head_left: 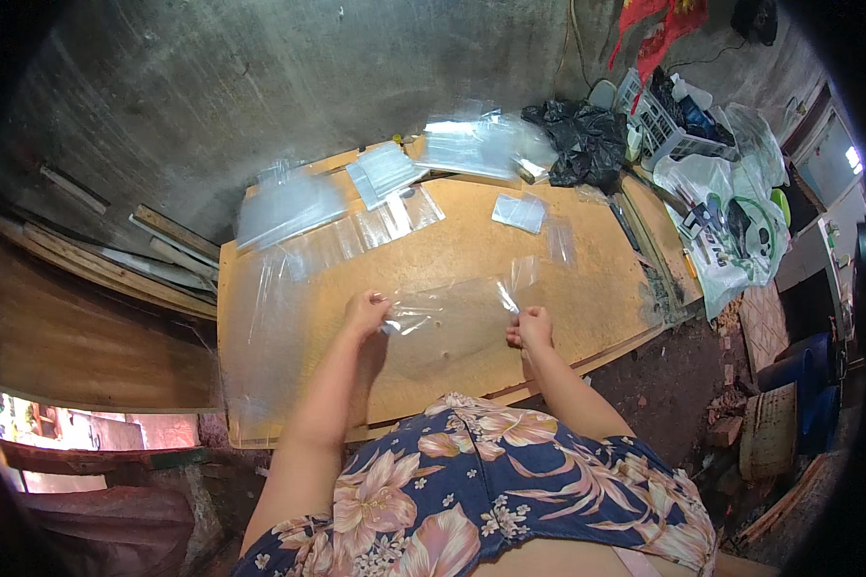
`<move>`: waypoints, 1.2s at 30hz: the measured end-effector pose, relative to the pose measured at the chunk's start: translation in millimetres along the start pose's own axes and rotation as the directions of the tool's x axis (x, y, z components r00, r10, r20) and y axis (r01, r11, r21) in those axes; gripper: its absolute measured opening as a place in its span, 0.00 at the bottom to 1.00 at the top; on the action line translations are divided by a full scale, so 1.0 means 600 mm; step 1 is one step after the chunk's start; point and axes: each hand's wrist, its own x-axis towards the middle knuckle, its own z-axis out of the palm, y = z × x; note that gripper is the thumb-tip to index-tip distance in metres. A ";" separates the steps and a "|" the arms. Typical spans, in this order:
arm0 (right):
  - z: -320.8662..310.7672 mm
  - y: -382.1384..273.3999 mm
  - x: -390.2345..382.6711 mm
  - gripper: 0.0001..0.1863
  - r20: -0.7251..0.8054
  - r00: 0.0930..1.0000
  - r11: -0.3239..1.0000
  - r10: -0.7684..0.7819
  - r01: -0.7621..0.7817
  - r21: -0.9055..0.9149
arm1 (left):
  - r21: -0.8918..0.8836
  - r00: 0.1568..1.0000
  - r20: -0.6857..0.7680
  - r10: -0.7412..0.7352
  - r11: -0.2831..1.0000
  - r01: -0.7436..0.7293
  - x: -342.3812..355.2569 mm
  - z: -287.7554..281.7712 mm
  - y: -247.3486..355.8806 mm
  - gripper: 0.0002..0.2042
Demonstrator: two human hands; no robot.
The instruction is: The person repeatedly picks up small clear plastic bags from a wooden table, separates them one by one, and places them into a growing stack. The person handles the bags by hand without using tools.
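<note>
Between my hands stretches a clear plastic bag [452,313], held just above the wooden table [587,279]. My left hand [367,314] pinches its left end, and my right hand [531,329] grips the other end, where a corner of the film sticks up. Past my right hand lies a small stack of clear bags [519,213], with a single small clear bag [560,240] beside it. Beyond my left hand, more clear sheets spread over the table's left side, below a large stack of clear plastic bags [289,207].
More stacks of clear bags [469,149] lie along the back edge by the grey wall. A black plastic bag [587,144] sits at the back right corner, next to a grey crate [678,135]. Wooden boards [96,264] lean at the left. A woven basket [768,433] stands at the right.
</note>
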 end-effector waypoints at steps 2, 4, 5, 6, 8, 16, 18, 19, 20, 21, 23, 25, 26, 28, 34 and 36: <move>-0.014 0.008 -0.020 0.10 -0.004 0.972 0.929 -0.236 0.224 -0.293 | 0.370 0.998 -0.034 0.061 0.928 -0.044 -0.004 -0.029 0.003 0.18; -0.021 0.014 -0.050 0.09 0.039 0.788 0.599 -0.615 0.499 -0.627 | 0.675 0.872 -0.333 0.357 0.737 -0.044 -0.018 -0.023 0.003 0.18; -0.021 0.016 -0.067 0.10 0.142 0.787 0.589 -0.601 0.556 -0.587 | 0.791 0.720 -0.432 0.543 0.612 0.013 -0.027 -0.008 0.002 0.18; -0.016 0.020 -0.086 0.10 0.240 0.779 0.580 -0.579 0.600 -0.551 | 0.783 0.686 -0.427 0.589 0.620 -0.046 -0.033 0.013 0.003 0.16; -0.001 0.039 -0.128 0.08 0.550 0.614 0.492 -0.566 0.787 -0.372 | 0.747 0.861 -0.194 0.470 0.640 -0.181 -0.052 0.070 -0.001 0.17; 0.098 0.033 -0.072 0.26 0.729 0.559 0.074 -0.394 0.810 -0.581 | 0.754 0.871 -0.055 0.489 0.591 -0.285 -0.117 0.172 -0.020 0.32; 0.103 0.005 -0.038 0.29 0.598 0.671 -0.030 -0.439 0.654 -0.756 | 0.793 0.932 0.035 0.360 0.557 -0.245 -0.116 0.161 -0.012 0.33; 0.097 -0.021 -0.013 0.30 0.520 0.719 -0.041 -0.461 0.568 -0.822 | 0.826 0.948 0.063 0.312 0.516 -0.225 -0.117 0.156 -0.008 0.34; 0.091 -0.048 0.008 0.30 0.422 0.769 -0.012 -0.480 0.475 -0.880 | 0.821 0.952 0.077 0.295 0.523 -0.229 -0.118 0.152 -0.005 0.34; 0.079 -0.074 0.027 0.30 0.329 0.772 0.019 -0.543 0.404 -0.915 | 0.817 0.942 0.079 0.325 0.520 -0.248 -0.120 0.148 -0.004 0.34; 0.055 -0.111 0.050 0.29 0.188 0.709 0.012 -0.680 0.267 -0.964 | 0.795 0.918 0.082 0.387 0.531 -0.295 -0.123 0.141 -0.004 0.34; 0.043 -0.122 0.053 0.27 0.336 0.677 -0.136 -0.655 0.332 -0.933 | 0.757 0.887 0.085 0.455 0.550 -0.354 -0.123 0.130 -0.009 0.34; 0.038 -0.122 0.051 0.26 0.391 0.683 -0.216 -0.617 0.331 -0.919 | 0.761 0.878 0.108 0.467 0.529 -0.376 -0.123 0.122 -0.014 0.34; 0.044 -0.103 0.037 0.24 0.413 0.716 -0.046 -0.562 0.472 -0.880 | 0.778 0.862 0.165 0.479 0.474 -0.412 -0.116 0.104 -0.020 0.35; 0.084 -0.053 0.027 0.23 0.657 0.506 0.062 -0.558 0.815 -0.576 | 0.757 0.837 0.258 0.482 0.437 -0.486 -0.104 0.066 -0.025 0.37; 0.066 -0.044 0.032 0.27 0.802 0.400 -0.162 -0.443 0.845 -0.511 | 0.771 0.851 0.254 0.459 0.436 -0.465 -0.106 0.059 -0.022 0.38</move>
